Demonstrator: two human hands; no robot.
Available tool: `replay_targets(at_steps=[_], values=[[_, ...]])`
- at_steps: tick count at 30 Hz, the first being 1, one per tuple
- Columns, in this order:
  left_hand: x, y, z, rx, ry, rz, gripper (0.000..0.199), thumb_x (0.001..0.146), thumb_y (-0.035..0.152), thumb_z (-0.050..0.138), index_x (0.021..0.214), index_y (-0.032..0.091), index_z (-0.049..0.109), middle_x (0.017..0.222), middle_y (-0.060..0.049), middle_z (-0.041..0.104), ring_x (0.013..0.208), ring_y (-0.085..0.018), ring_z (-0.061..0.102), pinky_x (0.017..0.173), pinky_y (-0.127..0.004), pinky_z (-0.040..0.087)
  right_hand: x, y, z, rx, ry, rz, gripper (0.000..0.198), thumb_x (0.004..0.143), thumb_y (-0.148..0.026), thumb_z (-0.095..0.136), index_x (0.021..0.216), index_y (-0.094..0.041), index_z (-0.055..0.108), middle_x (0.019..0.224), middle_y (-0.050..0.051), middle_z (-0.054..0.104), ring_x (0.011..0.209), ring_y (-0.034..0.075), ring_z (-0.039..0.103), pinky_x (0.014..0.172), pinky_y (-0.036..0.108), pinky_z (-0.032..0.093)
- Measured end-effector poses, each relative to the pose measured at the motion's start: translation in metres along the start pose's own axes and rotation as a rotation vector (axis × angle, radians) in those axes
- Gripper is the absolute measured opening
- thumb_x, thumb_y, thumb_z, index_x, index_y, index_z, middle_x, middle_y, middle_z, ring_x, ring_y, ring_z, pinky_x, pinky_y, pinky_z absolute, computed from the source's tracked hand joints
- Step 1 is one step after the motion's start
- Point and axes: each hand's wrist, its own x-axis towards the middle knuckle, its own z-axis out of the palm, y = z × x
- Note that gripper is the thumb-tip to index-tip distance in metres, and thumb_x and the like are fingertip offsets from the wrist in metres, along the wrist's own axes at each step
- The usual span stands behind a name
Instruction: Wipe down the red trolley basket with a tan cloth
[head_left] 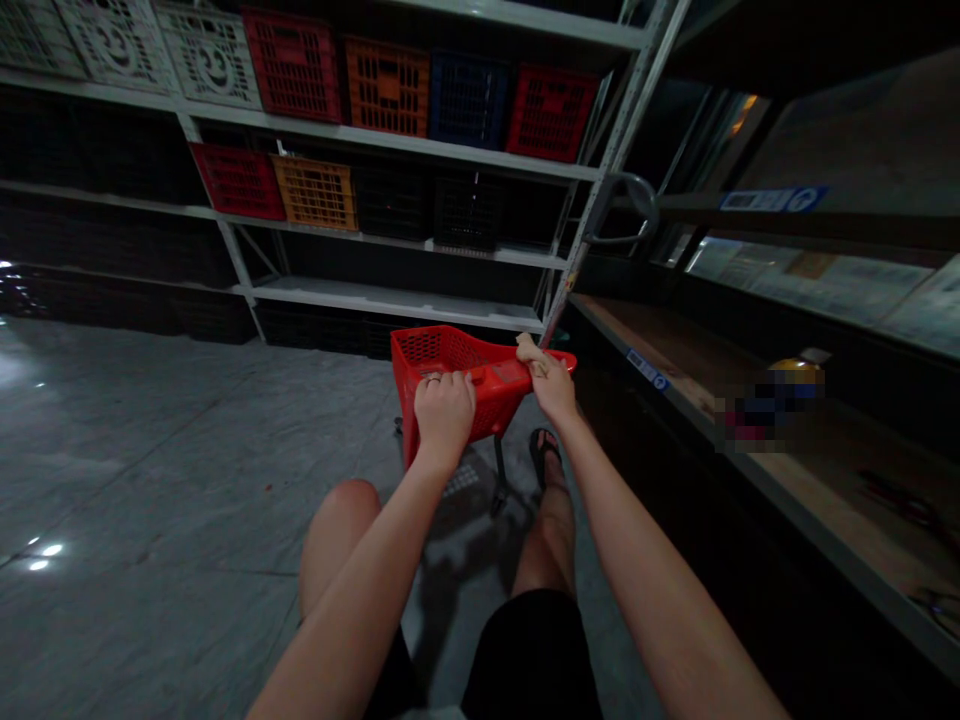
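Observation:
A red plastic shopping cart [495, 408] with mesh sides stands on the floor in front of me. Wrapped over its near rim, on the left part, is my left hand [444, 412], with a ring on one finger. My right hand [553, 385] is closed at the right end of that rim. Between its fingers and the rim is a crumpled beige piece [531, 352] of what looks like cloth or paper. The fingertips of both hands are partly hidden on the far side. Only part of the cart's inside shows.
Ahead, a grey metal rack [390, 295] bears plastic crates, including a red crate [551, 112] and an orange crate [388, 85]. A wooden shelf [660, 345] runs close along my right, with a blurred item [772, 400] on it. A grey loop handle [630, 210] juts out near the corner.

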Motion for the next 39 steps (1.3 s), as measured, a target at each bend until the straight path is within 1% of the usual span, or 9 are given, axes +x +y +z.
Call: replay_targets(at_steps=[5,8,14,20,24,28,32,35,39], values=[[-0.003,0.024,0.003,-0.096,0.000,-0.105,0.045,0.107,0.028,0.026,0.129,0.013,0.063,0.113,-0.016,0.074,0.106,-0.029,0.068,0.094,-0.041,0.048,-0.056,-0.039,0.018,0.114,-0.060,-0.289,0.046,0.099,-0.026,0.047,0.141,-0.018,0.063,0.147,0.010,0.062,0.142,0.021,0.051,0.128,0.043,0.029],[-0.008,0.027,-0.002,-0.191,-0.086,-0.097,0.044,0.107,0.027,0.029,0.140,0.015,0.055,0.116,-0.015,0.075,0.108,-0.026,0.070,0.097,-0.038,0.050,-0.080,-0.045,0.017,0.167,-0.025,-0.337,0.048,0.102,-0.031,0.042,0.147,-0.021,0.057,0.153,0.010,0.056,0.148,0.019,0.046,0.128,0.044,0.031],[-0.006,-0.003,-0.003,-0.501,-0.228,0.218,0.047,0.101,0.017,0.035,0.146,0.021,0.049,0.147,-0.007,0.061,0.133,-0.018,0.059,0.115,-0.031,0.044,-0.047,0.024,-0.018,0.159,-0.076,-0.308,0.043,0.101,-0.040,0.044,0.133,-0.025,0.068,0.148,0.008,0.061,0.148,0.023,0.045,0.127,0.049,0.030],[0.024,-0.022,0.046,-0.336,-0.249,0.163,0.038,0.106,0.032,0.032,0.124,0.019,0.063,0.128,-0.007,0.071,0.122,-0.018,0.064,0.114,-0.032,0.043,-0.011,0.064,-0.025,0.138,0.016,-0.064,0.044,0.100,-0.036,0.039,0.127,-0.018,0.068,0.141,0.013,0.065,0.140,0.024,0.055,0.122,0.049,0.038],[0.022,-0.015,0.065,-0.264,-0.217,0.067,0.041,0.104,0.027,0.026,0.098,0.018,0.066,0.104,-0.010,0.074,0.109,-0.022,0.066,0.112,-0.037,0.043,-0.049,0.038,-0.009,0.187,0.087,-0.137,0.038,0.100,-0.036,0.042,0.123,-0.024,0.070,0.146,0.008,0.062,0.149,0.023,0.043,0.127,0.052,0.030],[0.014,-0.012,0.062,-0.204,-0.194,0.011,0.044,0.102,0.021,0.022,0.100,0.016,0.066,0.107,-0.015,0.072,0.111,-0.025,0.065,0.104,-0.037,0.047,-0.103,-0.013,0.002,0.210,0.183,-0.200,0.039,0.101,-0.035,0.043,0.131,-0.023,0.066,0.149,0.009,0.057,0.150,0.024,0.041,0.126,0.052,0.033],[0.006,-0.017,0.053,-0.168,-0.227,0.052,0.031,0.100,0.025,0.039,0.102,0.016,0.068,0.108,-0.014,0.074,0.107,-0.026,0.068,0.096,-0.034,0.049,-0.126,-0.055,0.006,0.010,0.073,-0.347,0.044,0.098,-0.032,0.051,0.140,-0.023,0.061,0.143,0.010,0.062,0.142,0.030,0.045,0.126,0.057,0.028],[0.000,-0.020,0.044,-0.138,-0.270,0.096,0.025,0.098,0.031,0.049,0.103,0.017,0.070,0.104,-0.013,0.075,0.102,-0.026,0.071,0.087,-0.032,0.052,-0.129,-0.061,0.005,-0.140,0.058,-0.381,0.040,0.099,-0.028,0.053,0.137,-0.024,0.064,0.137,0.009,0.067,0.129,0.030,0.053,0.125,0.057,0.028],[-0.003,-0.021,0.035,-0.124,-0.343,0.217,0.039,0.104,0.034,0.036,0.103,0.018,0.072,0.107,-0.012,0.076,0.103,-0.025,0.072,0.082,-0.032,0.052,-0.133,-0.033,-0.015,-0.184,0.073,-0.397,0.041,0.099,-0.026,0.052,0.139,-0.032,0.063,0.134,0.005,0.068,0.125,0.028,0.055,0.122,0.053,0.034]])
